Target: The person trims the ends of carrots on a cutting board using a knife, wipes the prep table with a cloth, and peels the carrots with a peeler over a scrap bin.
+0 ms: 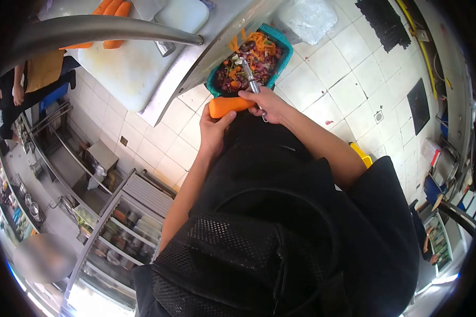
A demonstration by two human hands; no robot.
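A peeled-looking orange carrot (228,106) lies across my left hand (213,129), whose fingers and thumb close round its thick end. My right hand (269,104) grips the handle of a metal peeler (250,77), its head pointing away from me. The carrot's other end reaches up to my right hand. Just beyond both hands, a teal crate (286,48) on the floor holds orange peelings (260,43) and dark reddish scraps (253,67).
At the upper left, a steel counter carries a white cutting board (121,74) and several carrots (113,21). A curved metal bar (100,29) crosses above it. A clear plastic bag (308,20) sits beside the crate. Another person (18,90) stands at left, near steel shelving.
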